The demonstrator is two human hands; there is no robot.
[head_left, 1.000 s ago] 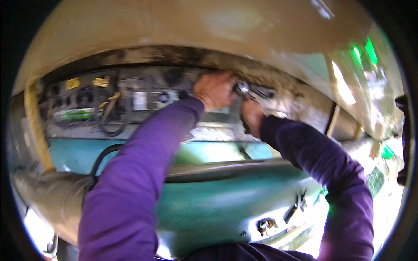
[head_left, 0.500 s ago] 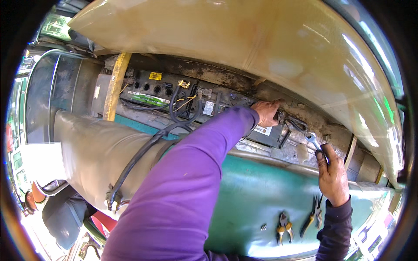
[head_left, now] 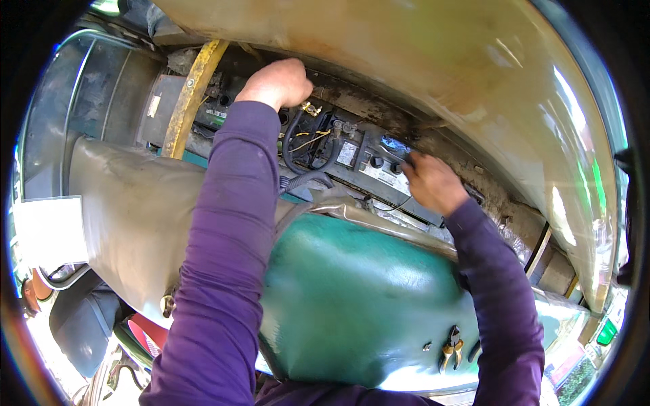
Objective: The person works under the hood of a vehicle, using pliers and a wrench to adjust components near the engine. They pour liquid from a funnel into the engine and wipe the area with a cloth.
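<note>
Far left: left battery (head_left: 222,108); left hand (head_left: 276,82) curled above, beside brass terminal clamp (head_left: 311,109). Rightward: right battery (head_left: 386,177), right hand (head_left: 437,183) over it. Hands apart; cannot tell either grip. Near right: pliers (head_left: 453,343).

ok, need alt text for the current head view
A person's left hand and right hand, in purple sleeves, are over dark batteries. Nearer the person, yellow-handled pliers lie on a green surface.

2 batteries (head_left: 389,177) side by side in a recess (head_left: 352,105), cushion (head_left: 365,271) before them, pliers (head_left: 454,336) on the cushion's right part
</note>
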